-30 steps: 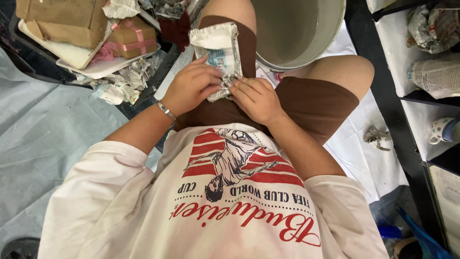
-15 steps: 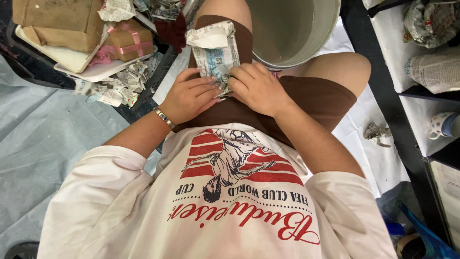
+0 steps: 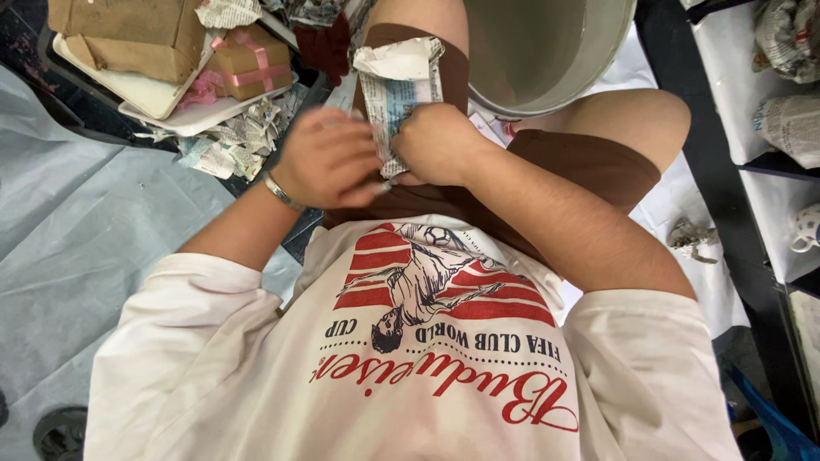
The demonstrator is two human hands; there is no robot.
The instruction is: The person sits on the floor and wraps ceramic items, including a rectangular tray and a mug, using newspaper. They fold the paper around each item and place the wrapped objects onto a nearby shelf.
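Parcel: newspaper-wrapped bundle (image 3: 401, 94) lying lengthwise on the left thigh, over the brown shorts (image 3: 581, 166); its far end is folded over white, its near end sits under both hands.
Left hand (image 3: 329, 158): blurred, beside the bundle's near left edge; fingers curled toward the paper, but whether they pinch it I cannot tell.
Right hand (image 3: 440, 145): knuckles up, fingers closed over the bundle's near end, pressing the paper down against the thigh.
Step in hand: judging by the pose, the loose near end of the wrap is being tucked or folded shut while the far end already looks closed.
Next move calls for: a firm hold on the bundle with one hand while the other creases the flap flat; the thigh is a soft, sloping base, so the parcel could slide toward the knee if pressure eases.
Bucket (image 3: 547, 51): pale, open, just beyond the knees and close to the bundle's far right corner, apart from it.
Tray (image 3: 171, 115): to the left on the floor, carrying brown paper packages, one tied with pink ribbon (image 3: 248, 68); crumpled newspaper scraps (image 3: 231, 145) lie at its near edge.
Shelf (image 3: 769, 128): at right, holding more newspaper-wrapped lumps.
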